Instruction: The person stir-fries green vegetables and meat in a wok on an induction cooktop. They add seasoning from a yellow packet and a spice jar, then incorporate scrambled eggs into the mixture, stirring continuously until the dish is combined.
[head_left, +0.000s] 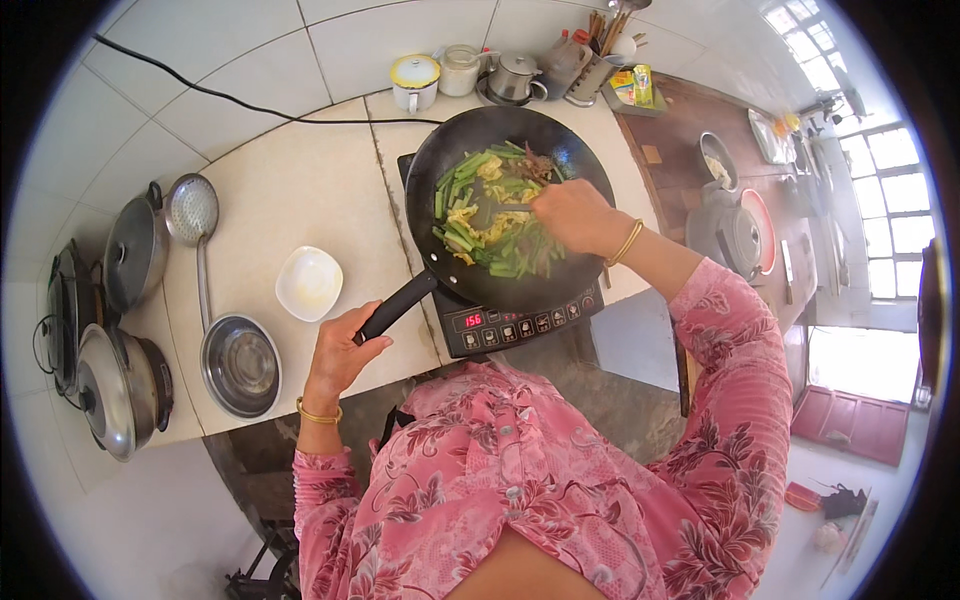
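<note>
A black wok (517, 289) sits on an induction cooker (517, 322) with a lit display. My left hand (341, 349) is closed around the wok's black handle (397, 306). Over the right side of the wok, my right hand (574, 217) grips a spatula (514, 208), whose metal part reaches into the food; its handle is mostly hidden by the hand. Cut green stems (461, 176), yellow pieces that look like cooked egg (490, 168) and some brownish bits (537, 163) lie in the wok. Light steam blurs part of the food.
Left of the wok are a white square bowl (309, 283), a metal basin (241, 366), a skimmer (193, 210) and lidded pans (120, 390). Along the wall stand an enamel mug (415, 82), a jar (459, 71) and a metal pot (514, 75). A kettle (724, 236) and knife (787, 271) are at right.
</note>
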